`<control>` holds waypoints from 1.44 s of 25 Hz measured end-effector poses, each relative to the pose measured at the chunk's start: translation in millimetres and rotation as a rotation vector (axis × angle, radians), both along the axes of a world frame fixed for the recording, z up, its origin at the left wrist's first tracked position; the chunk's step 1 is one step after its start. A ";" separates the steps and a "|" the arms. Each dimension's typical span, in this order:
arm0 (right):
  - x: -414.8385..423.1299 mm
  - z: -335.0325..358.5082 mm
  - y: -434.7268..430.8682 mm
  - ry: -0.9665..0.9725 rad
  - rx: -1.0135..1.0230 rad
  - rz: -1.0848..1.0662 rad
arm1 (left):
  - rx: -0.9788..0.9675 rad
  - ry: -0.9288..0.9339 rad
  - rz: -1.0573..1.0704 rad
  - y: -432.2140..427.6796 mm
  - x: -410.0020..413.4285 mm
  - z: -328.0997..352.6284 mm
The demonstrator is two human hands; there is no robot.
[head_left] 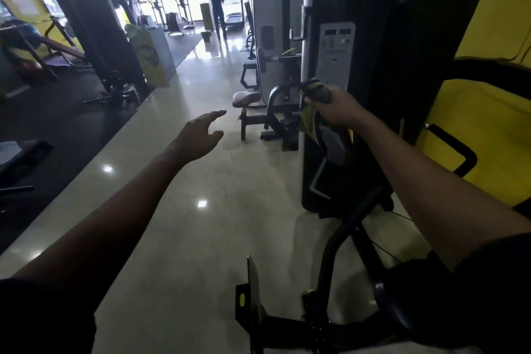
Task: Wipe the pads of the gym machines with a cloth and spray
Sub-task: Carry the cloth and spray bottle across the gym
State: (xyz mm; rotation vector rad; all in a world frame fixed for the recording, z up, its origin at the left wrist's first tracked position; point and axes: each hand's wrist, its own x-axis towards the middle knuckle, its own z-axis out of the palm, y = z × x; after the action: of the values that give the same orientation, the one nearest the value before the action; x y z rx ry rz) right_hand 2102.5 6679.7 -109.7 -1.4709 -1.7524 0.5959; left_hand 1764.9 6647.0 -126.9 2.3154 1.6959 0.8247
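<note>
Two bare arms reach forward over the glossy pale floor (201, 210) of a gym aisle. The left hand (201, 132) hovers above the floor, holding nothing, its fingers (215, 114) straight and apart. The right hand (336, 109) is out in front of a tall black machine (359, 37), its fingers clamped on a yellow and grey cloth (330, 141). The cloth is bunched in the fist and hangs loose below it, in the air and close to the machine's front face. Just beyond stands a grey machine (273, 23) with a small seat pad (245, 98) at its foot. A dark rounded pad (396, 296) shows under the right forearm. Far down the aisle a person (215, 6) stands against bright windows.
</note>
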 end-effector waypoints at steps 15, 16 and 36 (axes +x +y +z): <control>-155.0 10.5 170.8 -0.125 0.002 -0.088 | 0.030 -0.030 -0.089 182.9 -150.6 14.4; -158.5 11.7 184.7 -0.120 -0.008 -0.107 | 0.021 -0.021 -0.100 202.0 -156.2 17.1; -314.1 22.8 512.1 -0.125 0.023 -0.389 | 0.071 -0.059 -0.321 614.3 -312.6 57.5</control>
State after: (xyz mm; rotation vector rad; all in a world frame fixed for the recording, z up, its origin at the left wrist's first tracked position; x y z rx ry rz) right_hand 1788.4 7191.7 -86.9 -1.8038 -1.4982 0.2846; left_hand 1452.3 7261.3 -69.4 2.4906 1.2428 0.8866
